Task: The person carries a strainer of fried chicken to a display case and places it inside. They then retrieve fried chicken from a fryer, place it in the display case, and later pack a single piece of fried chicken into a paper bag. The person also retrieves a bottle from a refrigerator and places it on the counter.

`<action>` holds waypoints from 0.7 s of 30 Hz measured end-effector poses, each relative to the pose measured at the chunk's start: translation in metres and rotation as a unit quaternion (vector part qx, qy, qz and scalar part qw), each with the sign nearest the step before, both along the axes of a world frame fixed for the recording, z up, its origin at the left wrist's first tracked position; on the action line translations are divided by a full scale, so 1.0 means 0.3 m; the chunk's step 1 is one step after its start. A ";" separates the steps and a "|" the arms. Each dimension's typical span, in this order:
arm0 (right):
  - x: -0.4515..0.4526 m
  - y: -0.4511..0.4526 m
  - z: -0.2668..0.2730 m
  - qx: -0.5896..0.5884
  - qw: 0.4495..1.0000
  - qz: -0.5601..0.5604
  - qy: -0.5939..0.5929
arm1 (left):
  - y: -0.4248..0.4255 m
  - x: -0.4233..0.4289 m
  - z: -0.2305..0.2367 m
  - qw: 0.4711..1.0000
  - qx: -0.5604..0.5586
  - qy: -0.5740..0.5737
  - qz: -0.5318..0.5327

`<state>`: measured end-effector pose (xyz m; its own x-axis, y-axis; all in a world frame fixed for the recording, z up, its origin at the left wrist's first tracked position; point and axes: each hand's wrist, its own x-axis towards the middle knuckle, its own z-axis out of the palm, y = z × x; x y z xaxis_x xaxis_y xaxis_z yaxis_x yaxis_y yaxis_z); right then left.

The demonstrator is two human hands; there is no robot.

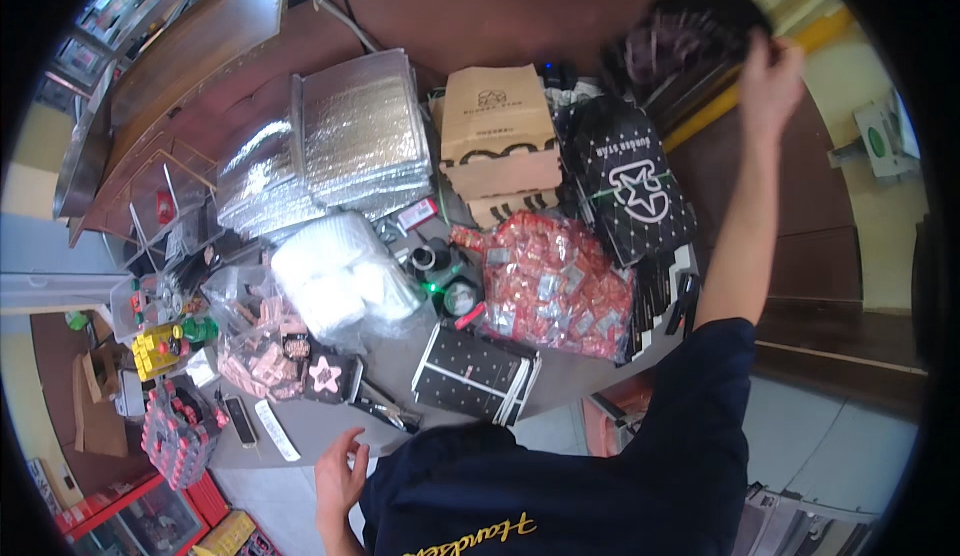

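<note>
At the upper right, my right hand grips the edge of a blurred black item, which looks like a soft bag or piece of cloth. Below it, several flat black printed bags lie on the table. A printed brown paper bag lies to their left. My left hand hangs by the table's front edge with nothing in it, its fingers slightly apart. Closest to it are a paper slip, a smartphone and a black box with a pink star.
Silver insulated bags, wrapped white containers and a bag of red sachets crowd the grey table. Black dotted folded boxes lie at its front edge. Shrink-wrapped bottles stand left. A yellow rail runs at right.
</note>
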<state>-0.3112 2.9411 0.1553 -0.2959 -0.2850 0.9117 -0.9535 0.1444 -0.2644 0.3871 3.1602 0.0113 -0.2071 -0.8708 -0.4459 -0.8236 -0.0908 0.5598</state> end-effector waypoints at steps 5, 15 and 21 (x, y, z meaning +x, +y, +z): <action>0.446 0.278 0.198 -0.025 0.971 0.215 -0.103 | -0.003 0.013 0.001 0.995 -0.059 0.085 -0.002; 1.255 0.867 -0.309 0.181 0.539 0.553 -0.609 | 0.109 0.075 -0.058 0.625 0.209 0.700 0.276; 1.505 0.922 -0.485 0.247 0.560 0.321 -0.723 | 0.264 0.424 -0.102 0.648 0.198 0.707 0.203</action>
<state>0.1404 3.2177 0.0099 -0.3152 -0.8671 -0.3858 0.3093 0.2905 -0.9055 0.5143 3.2393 -0.0194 -0.4420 -0.8566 -0.2662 0.6236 -0.5067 0.5953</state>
